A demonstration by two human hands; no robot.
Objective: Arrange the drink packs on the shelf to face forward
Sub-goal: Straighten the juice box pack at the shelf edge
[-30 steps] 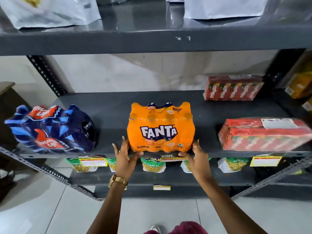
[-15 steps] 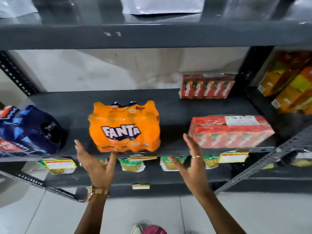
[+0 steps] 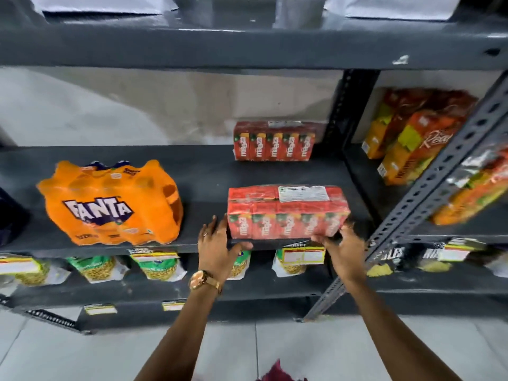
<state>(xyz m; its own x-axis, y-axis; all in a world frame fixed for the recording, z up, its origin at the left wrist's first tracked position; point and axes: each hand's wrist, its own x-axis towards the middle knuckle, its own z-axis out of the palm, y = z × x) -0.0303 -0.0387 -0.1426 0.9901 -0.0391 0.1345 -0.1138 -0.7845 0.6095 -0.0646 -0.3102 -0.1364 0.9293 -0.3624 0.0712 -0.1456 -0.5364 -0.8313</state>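
An orange Fanta pack (image 3: 110, 204) stands on the dark grey shelf (image 3: 200, 188), logo to the front, with no hand on it. To its right a red Maaza juice pack (image 3: 286, 213) lies at the shelf's front edge. My left hand (image 3: 220, 243) presses against its left end and my right hand (image 3: 341, 243) grips its lower right corner. A second red Maaza pack (image 3: 275, 141) stands at the back of the shelf, labels to the front.
A perforated metal upright (image 3: 428, 193) slants just right of my right hand. Orange juice cartons (image 3: 406, 138) fill the neighbouring bay. Snack bags (image 3: 156, 268) and price tags (image 3: 302, 255) line the shelf below. A higher shelf (image 3: 247, 48) hangs overhead.
Both hands left the Fanta pack and moved right to the red juice pack, now taking hold of its two ends. The view swung right, so the blue pack is out of sight.
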